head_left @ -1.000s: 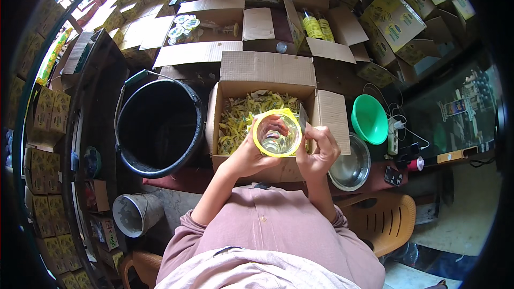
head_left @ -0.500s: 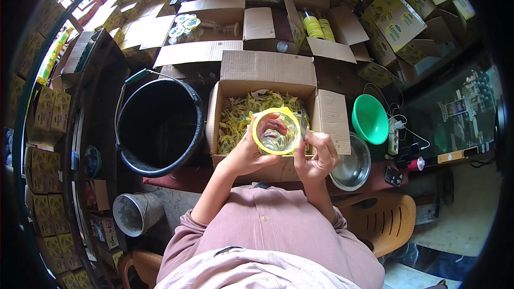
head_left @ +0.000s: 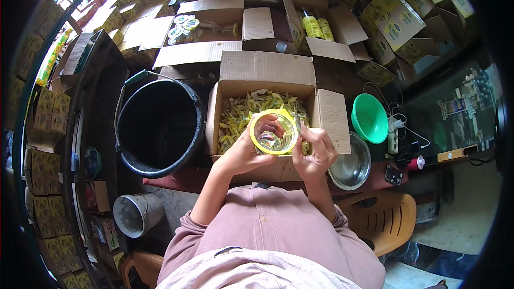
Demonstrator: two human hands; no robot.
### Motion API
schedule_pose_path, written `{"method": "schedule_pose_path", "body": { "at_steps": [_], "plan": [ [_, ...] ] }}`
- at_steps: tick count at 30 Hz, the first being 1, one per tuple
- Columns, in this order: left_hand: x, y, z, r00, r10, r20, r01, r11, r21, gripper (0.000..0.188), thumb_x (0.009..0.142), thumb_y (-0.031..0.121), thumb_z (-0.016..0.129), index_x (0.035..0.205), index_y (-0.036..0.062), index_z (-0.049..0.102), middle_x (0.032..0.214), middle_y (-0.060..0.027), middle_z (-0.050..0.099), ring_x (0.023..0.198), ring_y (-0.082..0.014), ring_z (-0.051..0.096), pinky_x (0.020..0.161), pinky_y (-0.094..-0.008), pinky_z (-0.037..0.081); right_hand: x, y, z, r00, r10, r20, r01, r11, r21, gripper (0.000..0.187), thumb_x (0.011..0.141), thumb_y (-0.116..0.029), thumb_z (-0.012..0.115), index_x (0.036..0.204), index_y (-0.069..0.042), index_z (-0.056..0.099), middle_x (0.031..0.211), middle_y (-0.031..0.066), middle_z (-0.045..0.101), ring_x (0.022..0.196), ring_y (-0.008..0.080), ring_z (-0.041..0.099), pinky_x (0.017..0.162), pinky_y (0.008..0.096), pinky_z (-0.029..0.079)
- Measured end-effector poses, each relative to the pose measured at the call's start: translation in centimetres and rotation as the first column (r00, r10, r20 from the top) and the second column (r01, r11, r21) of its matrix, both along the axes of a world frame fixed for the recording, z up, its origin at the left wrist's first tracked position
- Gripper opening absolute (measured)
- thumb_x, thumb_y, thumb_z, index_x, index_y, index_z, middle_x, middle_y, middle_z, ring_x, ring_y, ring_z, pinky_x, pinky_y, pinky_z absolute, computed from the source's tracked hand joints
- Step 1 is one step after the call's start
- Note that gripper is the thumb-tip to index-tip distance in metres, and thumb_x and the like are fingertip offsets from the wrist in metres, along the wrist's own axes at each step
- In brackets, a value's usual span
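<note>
Resting in the left hand (head_left: 239, 153), a clear cup (head_left: 274, 132) with a yellow rim tilts so that its round mouth faces up toward the head. The left hand is partly curled around the cup's left side, its thumb lying along the near side and its fingers showing through the clear wall. Just beside the cup, the right hand (head_left: 316, 152) pinches a thin, flat blade (head_left: 299, 122) between thumb and forefinger, its other fingers folded in. The blade stands upright by the right side of the rim; whether it touches the rim, I cannot tell.

Beneath and beyond the 2 hands, an open cardboard box (head_left: 267, 67) is heaped with yellow trimmings (head_left: 235, 111). Left of the left hand stands a large black bucket (head_left: 197, 134), and nearer the body on that side, lower down, a grey pail (head_left: 156, 208). Right of the right hand sit a clear bowl (head_left: 366, 167) and, a little farther out, a green bowl (head_left: 370, 120). Well beyond the hands are 2 more open boxes: the left box (head_left: 195, 52) has cups with printed lids, and the right box (head_left: 332, 50) has stacked yellow-rimmed cups (head_left: 318, 28).
</note>
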State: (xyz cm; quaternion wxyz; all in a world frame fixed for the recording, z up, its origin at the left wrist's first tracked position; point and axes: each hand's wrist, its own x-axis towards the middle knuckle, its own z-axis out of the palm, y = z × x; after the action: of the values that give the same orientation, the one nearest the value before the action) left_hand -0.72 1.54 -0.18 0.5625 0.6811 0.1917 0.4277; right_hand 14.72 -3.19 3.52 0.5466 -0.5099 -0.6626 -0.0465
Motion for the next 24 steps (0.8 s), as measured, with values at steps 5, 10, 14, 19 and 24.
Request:
{"method": "schedule_pose_path", "body": {
  "at_steps": [5, 10, 14, 19, 24],
  "plan": [
    [-0.15, 0.00, 0.11, 0.999, -0.038, 0.018, 0.039, 0.998, -0.055, 0.066, 0.066, 0.003, 0.064, 0.123, 0.0041, 0.031, 0.103, -0.0077, 0.047, 0.096, -0.0158, 0.050, 0.087, -0.0289, 0.040, 0.13, 0.06, -0.09, 1.000, 0.009, 0.028, -0.007, 0.999, -0.053, 0.029, 0.064, 0.001, 0.066, 0.092, -0.008, 0.065, 0.070, 0.0043, 0.057, 0.063, 0.0170, 0.059, 0.057, 0.0278, 0.049],
    [0.03, -0.12, 0.40, 0.993, 0.000, 0.120, 0.014, 0.993, -0.114, 0.061, 0.067, 0.001, 0.061, 0.121, 0.0029, 0.033, 0.099, -0.0073, 0.048, 0.095, -0.0153, 0.050, 0.086, -0.0284, 0.040, -0.31, -0.32, -0.55, 1.000, -0.004, -0.009, 0.004, 0.999, -0.032, 0.022, 0.064, 0.005, 0.064, 0.085, -0.001, 0.063, 0.070, 0.0081, 0.058, 0.060, 0.0160, 0.058, 0.055, 0.0252, 0.047],
    [-0.02, 0.02, 0.18, 0.994, -0.038, 0.098, 0.050, 0.991, -0.121, 0.061, 0.067, 0.003, 0.062, 0.121, 0.0024, 0.033, 0.099, -0.0073, 0.049, 0.095, -0.0151, 0.050, 0.086, -0.0282, 0.040, -0.25, -0.24, -0.39, 1.000, -0.003, -0.022, 0.002, 0.999, -0.033, 0.021, 0.064, 0.005, 0.064, 0.084, 0.000, 0.063, 0.070, 0.0086, 0.058, 0.060, 0.0164, 0.058, 0.055, 0.0252, 0.046],
    [-0.40, 0.09, 0.28, 0.996, -0.082, 0.019, 0.083, 0.994, -0.074, 0.062, 0.066, 0.004, 0.062, 0.121, 0.0024, 0.033, 0.100, -0.0078, 0.049, 0.095, -0.0152, 0.050, 0.085, -0.0287, 0.040, -0.28, -0.12, -0.11, 1.000, -0.003, -0.023, 0.002, 0.999, -0.055, 0.022, 0.063, 0.006, 0.063, 0.084, 0.000, 0.062, 0.070, 0.0085, 0.058, 0.060, 0.0166, 0.057, 0.055, 0.0254, 0.046],
    [-0.24, 0.09, -0.06, 0.993, -0.082, 0.086, 0.089, 0.993, -0.081, 0.063, 0.066, 0.004, 0.064, 0.121, 0.0020, 0.033, 0.102, -0.0085, 0.048, 0.093, -0.0151, 0.050, 0.084, -0.0283, 0.041, -0.06, 0.03, 0.04, 0.998, 0.046, -0.038, -0.048, 0.997, -0.060, 0.023, 0.063, 0.007, 0.062, 0.084, 0.000, 0.062, 0.070, 0.0080, 0.058, 0.061, 0.0166, 0.057, 0.056, 0.0260, 0.045]
  ]
}}
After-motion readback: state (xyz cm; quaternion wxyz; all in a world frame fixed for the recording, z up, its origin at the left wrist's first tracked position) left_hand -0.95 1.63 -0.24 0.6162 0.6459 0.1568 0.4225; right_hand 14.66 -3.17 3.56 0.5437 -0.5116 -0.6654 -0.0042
